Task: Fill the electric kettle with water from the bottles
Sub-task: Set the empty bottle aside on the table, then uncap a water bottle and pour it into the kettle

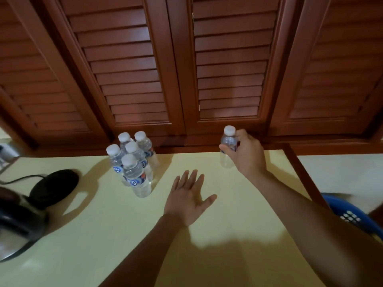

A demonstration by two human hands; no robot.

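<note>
Bottle [229,139] stands upright in your right hand [246,154], which grips its shoulder; the kettle [20,222] lies far left, nearer your spread left hand [188,198].

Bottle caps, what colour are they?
White; see the cap on the bottle the right hand holds, head view.

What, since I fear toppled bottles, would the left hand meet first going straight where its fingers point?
Probably the wooden ledge under the shutters: the left hand aims between the bottle cluster and the held bottle.
</note>
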